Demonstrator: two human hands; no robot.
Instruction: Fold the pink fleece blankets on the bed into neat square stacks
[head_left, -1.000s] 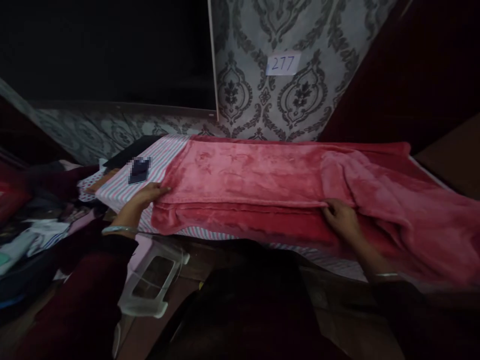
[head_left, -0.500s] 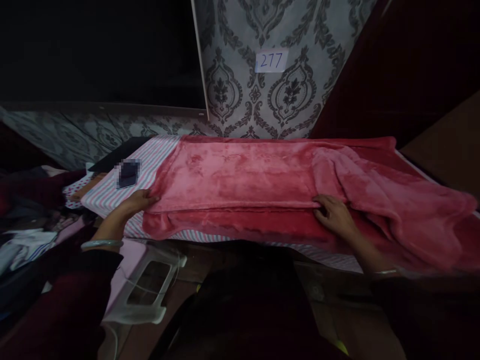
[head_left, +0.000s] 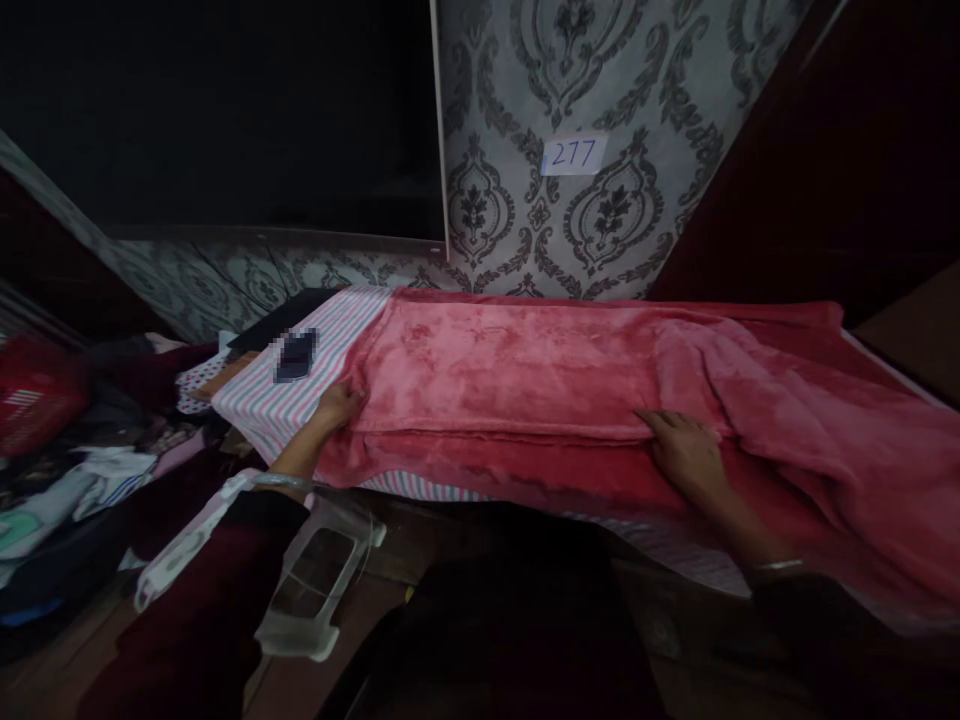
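A pink-red plush blanket (head_left: pixel 495 370) lies partly folded along a long surface covered with a striped cloth (head_left: pixel 289 395). Its upper layer ends in a straight front edge, with a darker red layer showing below. My left hand (head_left: pixel 339 405) is closed on the blanket's left edge, fingers curled at the fold. On the right, my right hand (head_left: pixel 688 452) rests palm down near the front edge, its fingers stretched over the plush. Beside that hand, a loose, rumpled part of the blanket (head_left: pixel 795 430) spreads to the right.
A blurred dark phone-like object (head_left: pixel 296 357) lies on the striped cloth. Behind hangs a large dark screen (head_left: pixel 247 120); a paper marked 277 (head_left: pixel 575 154) is on the wall. Below stands a pale plastic stool (head_left: pixel 300 635). Heaped clothes (head_left: pixel 112 470) lie at left.
The view has shifted, so everything sits further right and lower. My right hand's fingers have gone from curled at the blanket's edge to flatter on top. My left hand keeps its hold.
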